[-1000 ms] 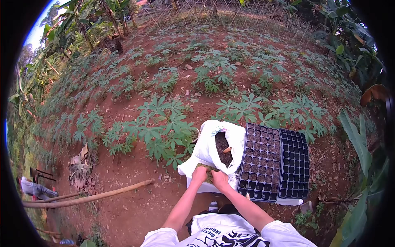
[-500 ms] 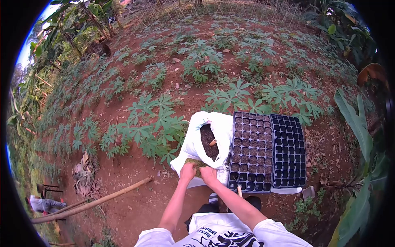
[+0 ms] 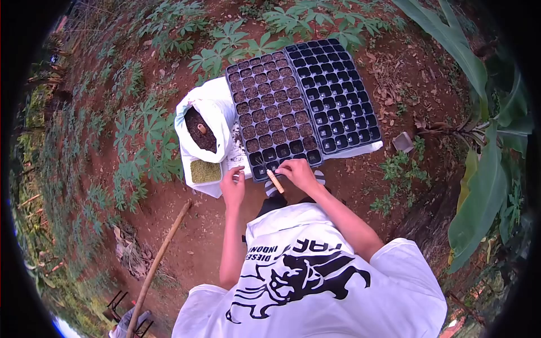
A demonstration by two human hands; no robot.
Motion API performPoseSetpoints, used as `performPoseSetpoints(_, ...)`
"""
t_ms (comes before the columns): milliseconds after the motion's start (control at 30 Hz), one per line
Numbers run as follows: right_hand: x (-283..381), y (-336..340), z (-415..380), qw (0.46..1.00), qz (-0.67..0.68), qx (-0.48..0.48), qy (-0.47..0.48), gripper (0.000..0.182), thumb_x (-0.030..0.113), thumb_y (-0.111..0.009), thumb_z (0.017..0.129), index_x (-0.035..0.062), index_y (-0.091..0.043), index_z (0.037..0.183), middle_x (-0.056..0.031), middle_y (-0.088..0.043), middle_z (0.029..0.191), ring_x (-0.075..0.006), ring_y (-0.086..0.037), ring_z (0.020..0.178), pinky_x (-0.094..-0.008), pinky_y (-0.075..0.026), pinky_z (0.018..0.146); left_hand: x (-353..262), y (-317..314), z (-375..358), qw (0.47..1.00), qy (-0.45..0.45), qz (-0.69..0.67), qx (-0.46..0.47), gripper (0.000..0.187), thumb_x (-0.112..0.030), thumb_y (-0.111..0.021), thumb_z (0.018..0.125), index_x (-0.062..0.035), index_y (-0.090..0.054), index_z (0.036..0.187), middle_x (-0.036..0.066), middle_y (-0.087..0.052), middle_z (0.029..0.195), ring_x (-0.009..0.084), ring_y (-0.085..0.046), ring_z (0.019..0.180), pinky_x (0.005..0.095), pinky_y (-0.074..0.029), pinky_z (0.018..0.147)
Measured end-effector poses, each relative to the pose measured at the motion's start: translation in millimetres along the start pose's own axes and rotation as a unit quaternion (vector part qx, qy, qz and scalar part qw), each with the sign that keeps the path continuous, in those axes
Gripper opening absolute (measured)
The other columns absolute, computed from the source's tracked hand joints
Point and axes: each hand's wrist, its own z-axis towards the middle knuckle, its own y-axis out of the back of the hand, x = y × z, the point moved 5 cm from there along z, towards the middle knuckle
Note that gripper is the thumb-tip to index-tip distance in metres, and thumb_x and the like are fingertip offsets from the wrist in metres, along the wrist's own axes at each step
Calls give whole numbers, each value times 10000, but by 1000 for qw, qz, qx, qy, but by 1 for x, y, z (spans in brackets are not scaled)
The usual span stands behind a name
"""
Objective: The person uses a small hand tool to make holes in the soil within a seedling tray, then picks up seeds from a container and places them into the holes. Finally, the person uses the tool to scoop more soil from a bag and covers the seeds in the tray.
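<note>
My right hand (image 3: pixel 300 173) is over the near edge of the soil-filled seedling tray (image 3: pixel 270 101), fingertips pinched together by its front cells. Whatever is between them is too small to make out. Just left of it, a small hand rake (image 3: pixel 275 182) with a pale wooden handle lies across the tray's front edge. My left hand (image 3: pixel 232 185) is held up with curled fingers, between the tray and a white container of greenish grains (image 3: pixel 205 171); its contents, if any, are hidden. Most tray cells hold dark soil, while the front rows look darker and lower.
An open white sack (image 3: pixel 217 115) of dark soil, with a wooden handle sticking out, stands behind the grains. A second black tray (image 3: pixel 335 96) with unfilled cells adjoins on the right. A bamboo pole (image 3: pixel 160 256) is at lower left; cassava-like plants and banana leaves surround the spot.
Both hands have left the greenish grains. The right has moved to the tray's front edge, the left slightly away from the container. The view has tilted down and turned right.
</note>
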Motion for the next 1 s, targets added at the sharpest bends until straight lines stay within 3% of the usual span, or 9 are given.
performPoseSetpoints(167, -64, 78, -6, 985, -17, -145, -97, 197, 179, -790, 839, -5, -767, 909, -164, -742, 777, -238, -746, 708, -336, -575, 643, -61, -99, 14, 986, -98, 9, 137, 175, -113, -665, 892, -57, -741, 1040, 130, -699, 872, 223, -675, 696, 350, -531, 673)
performPoseSetpoints(200, -71, 84, 0, 983, -33, -150, -102, 183, 162, -782, 843, -8, -768, 908, -168, -744, 780, -241, -749, 711, -333, -586, 658, -66, -116, 20, 981, -137, 24, 135, 182, -120, -672, 877, -64, -743, 1035, 134, -698, 876, 245, -680, 714, 367, -538, 693)
performPoseSetpoints(233, -76, 87, 5, 982, -29, -153, -103, 169, 146, -771, 848, -9, -766, 913, -164, -747, 797, -248, -751, 726, -339, -586, 663, -75, -130, 26, 978, -107, 44, 176, 190, -131, -679, 861, -81, -746, 1032, 135, -702, 892, 275, -685, 756, 395, -545, 723)
performPoseSetpoints(367, -95, 85, 25, 986, -73, -123, -85, 158, 115, -769, 829, 13, -754, 950, -152, -751, 848, -280, -746, 781, -363, -585, 703, -83, -174, 44, 961, -145, 129, 196, 219, -159, -661, 851, -111, -752, 1044, 135, -712, 942, 317, -696, 863, 431, -557, 785)
performPoseSetpoints(600, -97, 81, 35, 985, -115, -95, -83, 206, 69, -745, 821, 63, -743, 1027, -140, -752, 910, -315, -733, 861, -399, -580, 770, -92, -196, 43, 953, -157, 182, 184, 245, -163, -614, 855, -124, -756, 1050, 140, -706, 1010, 339, -693, 922, 452, -564, 838)
performPoseSetpoints(700, -99, 88, 33, 987, -97, -111, -62, 220, 82, -761, 811, 53, -742, 1028, -142, -753, 923, -292, -734, 821, -382, -574, 744, -91, -200, 40, 952, -155, 183, 191, 273, -158, -608, 859, -139, -746, 1094, 140, -696, 995, 342, -689, 928, 461, -563, 832)
performPoseSetpoints(800, -100, 105, 23, 984, -95, -148, -35, 216, 89, -765, 810, 57, -747, 1023, -137, -741, 932, -301, -712, 744, -389, -564, 710, -97, -201, 38, 948, -164, 193, 191, 310, -179, -643, 859, -163, -726, 1157, 128, -680, 996, 336, -686, 931, 460, -564, 815)
performPoseSetpoints(900, -107, 114, 13, 985, -108, -123, -55, 211, 94, -767, 808, 67, -755, 1018, -131, -706, 915, -301, -681, 726, -396, -551, 708, -106, -203, 33, 947, -161, 201, 191, 365, -243, -713, 843, -188, -710, 1203, 115, -666, 1005, 322, -684, 937, 448, -565, 801)
performPoseSetpoints(1000, -110, 115, 10, 984, -126, -114, -49, 205, 120, -771, 809, 81, -766, 1010, -124, -672, 884, -295, -674, 784, -400, -542, 742, -112, -207, 30, 942, -156, 230, 186, 420, -297, -773, 804, -200, -713, 1208, 106, -665, 1018, 308, -684, 948, 435, -563, 797)
